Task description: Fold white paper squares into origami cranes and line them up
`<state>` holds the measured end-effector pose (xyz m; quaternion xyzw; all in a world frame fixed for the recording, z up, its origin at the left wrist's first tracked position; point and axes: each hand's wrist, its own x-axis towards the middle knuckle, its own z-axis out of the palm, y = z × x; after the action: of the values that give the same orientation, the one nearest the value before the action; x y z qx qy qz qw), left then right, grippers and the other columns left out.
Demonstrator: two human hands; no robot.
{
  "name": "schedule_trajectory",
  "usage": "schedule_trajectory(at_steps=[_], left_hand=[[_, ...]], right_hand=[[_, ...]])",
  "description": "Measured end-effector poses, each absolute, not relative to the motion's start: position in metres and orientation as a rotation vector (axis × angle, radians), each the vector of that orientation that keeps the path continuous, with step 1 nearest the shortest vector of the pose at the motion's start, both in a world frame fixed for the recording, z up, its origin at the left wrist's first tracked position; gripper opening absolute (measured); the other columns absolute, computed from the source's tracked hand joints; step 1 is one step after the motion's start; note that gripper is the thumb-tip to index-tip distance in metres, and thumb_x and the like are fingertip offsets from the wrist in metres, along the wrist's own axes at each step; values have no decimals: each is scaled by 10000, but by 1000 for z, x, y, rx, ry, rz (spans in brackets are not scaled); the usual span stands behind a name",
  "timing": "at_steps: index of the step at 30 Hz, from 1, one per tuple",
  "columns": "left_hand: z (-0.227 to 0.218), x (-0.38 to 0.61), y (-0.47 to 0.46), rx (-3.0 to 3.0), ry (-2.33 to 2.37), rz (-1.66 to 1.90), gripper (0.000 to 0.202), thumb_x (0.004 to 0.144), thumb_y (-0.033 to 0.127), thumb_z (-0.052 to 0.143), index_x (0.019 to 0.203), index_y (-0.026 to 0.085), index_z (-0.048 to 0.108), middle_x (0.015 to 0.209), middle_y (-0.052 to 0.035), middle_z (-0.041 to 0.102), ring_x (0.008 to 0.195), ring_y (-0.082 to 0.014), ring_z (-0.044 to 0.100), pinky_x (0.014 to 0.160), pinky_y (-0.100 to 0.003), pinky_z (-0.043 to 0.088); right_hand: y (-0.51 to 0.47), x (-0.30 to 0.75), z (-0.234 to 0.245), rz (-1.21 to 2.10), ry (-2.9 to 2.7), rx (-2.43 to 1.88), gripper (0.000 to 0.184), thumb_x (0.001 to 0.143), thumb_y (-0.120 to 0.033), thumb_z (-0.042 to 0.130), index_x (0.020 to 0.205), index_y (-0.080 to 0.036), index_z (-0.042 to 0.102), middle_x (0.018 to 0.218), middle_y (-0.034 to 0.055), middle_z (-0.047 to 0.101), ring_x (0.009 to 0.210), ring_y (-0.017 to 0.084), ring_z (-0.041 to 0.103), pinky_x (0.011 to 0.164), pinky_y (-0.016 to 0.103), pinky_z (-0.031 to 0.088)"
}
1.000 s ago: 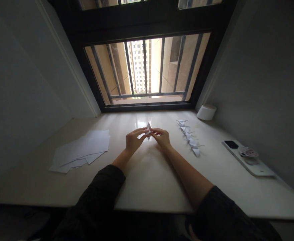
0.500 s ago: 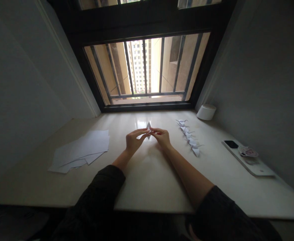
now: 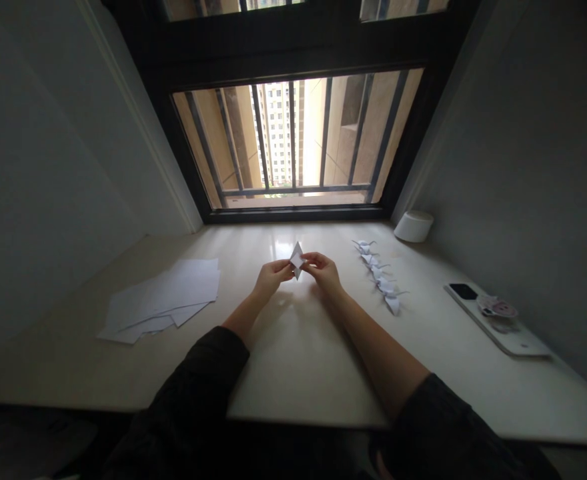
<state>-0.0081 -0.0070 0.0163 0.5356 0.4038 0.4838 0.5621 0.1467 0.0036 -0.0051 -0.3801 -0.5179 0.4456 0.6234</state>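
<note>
A small diamond-shaped piece of folded white paper (image 3: 297, 257) is held upright over the pale sill, its points up and down. My left hand (image 3: 272, 275) pinches its left edge between thumb and fingers. On the other side, my right hand (image 3: 323, 270) grips the right edge with thumb and fingertips. To the right stands a row of several folded paper cranes (image 3: 376, 272). Loose white paper sheets (image 3: 166, 297) lie overlapping on the left.
The pale windowsill (image 3: 293, 360) runs up to a dark-framed window (image 3: 298, 215) with bars outside. A white cup-like object (image 3: 413, 227) stands in the back right corner. Along the right wall lies a phone (image 3: 493, 320) with a round grip on its back.
My left fingers have drawn back from the front of the folded paper to its left edge, so more of its face shows. My right hand stays at its right edge.
</note>
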Motion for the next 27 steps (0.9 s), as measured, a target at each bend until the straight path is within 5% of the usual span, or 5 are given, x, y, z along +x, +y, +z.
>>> schedule_trajectory(at_steps=[7,27], left_hand=[[20,-9,-8,1284,990,1161,425,632,450,731,937,154,715,894,-89,706,799,-187,630,761,-318,478],[11,-8,-4,1339,939,1216,387,631,419,726,905,146,720,878,-78,711,781,-188,639,752,-320,489]], right_hand=[[3,149,-7,1002,-1324,-803,308,641,-385,718,919,-254,717,1139,55,586,950,209,554,737,306,472],[0,147,-5,1138,-1433,-800,317,689,-378,671,984,-266,707,1047,41,656,984,225,573,799,327,469]])
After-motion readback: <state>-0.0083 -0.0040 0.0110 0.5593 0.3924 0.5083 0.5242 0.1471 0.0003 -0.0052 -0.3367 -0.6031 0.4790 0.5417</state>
